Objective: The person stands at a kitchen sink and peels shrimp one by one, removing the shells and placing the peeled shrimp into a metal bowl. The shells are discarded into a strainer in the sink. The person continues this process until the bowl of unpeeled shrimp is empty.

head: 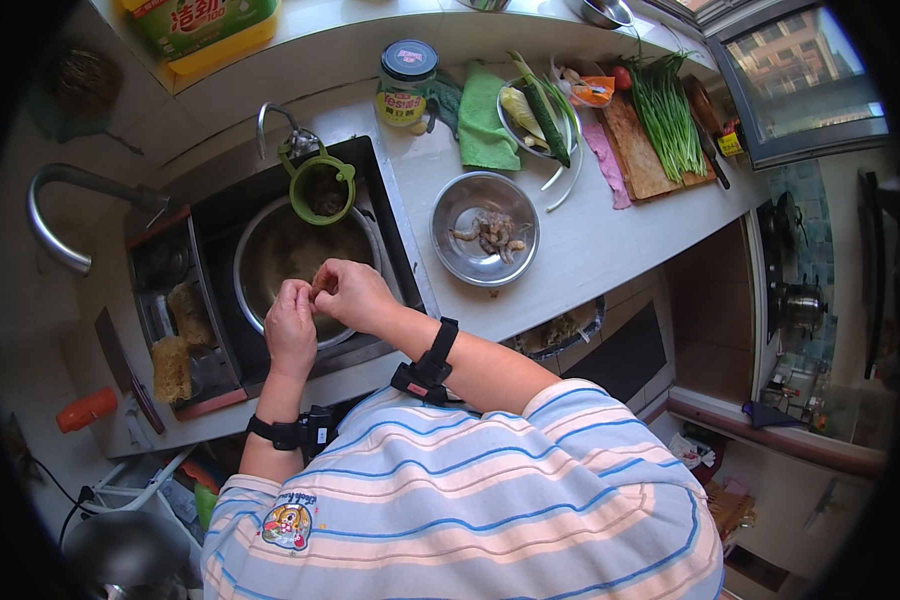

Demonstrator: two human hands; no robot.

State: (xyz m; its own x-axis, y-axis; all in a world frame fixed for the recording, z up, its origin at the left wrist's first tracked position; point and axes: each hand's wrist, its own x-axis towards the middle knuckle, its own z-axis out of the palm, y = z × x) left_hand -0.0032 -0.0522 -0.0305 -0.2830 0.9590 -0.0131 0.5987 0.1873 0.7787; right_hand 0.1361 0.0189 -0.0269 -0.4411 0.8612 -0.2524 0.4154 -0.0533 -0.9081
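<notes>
Above a large steel basin (247, 232) of cloudy water in the sink, my left hand (291, 326) and my right hand (356, 296) meet at the fingertips. Between them they pinch a small thing, mostly hidden by the fingers; it looks like a shrimp. A green strainer basket (321, 187) with dark scraps inside sits at the basin's far rim, below the small tap (300, 139). On the counter to the right, a steel bowl (450, 251) holds several grey raw shrimp (493, 234).
A plate with a cucumber (546, 124), a green cloth (487, 120) and a lidded jar (406, 82) stand behind the bowl. Green stalks (667, 120) lie on a wooden cutting board (630, 161) beside a knife (709, 154). A large curved faucet (64, 176) rises at left, near loofah scrubbers (172, 367).
</notes>
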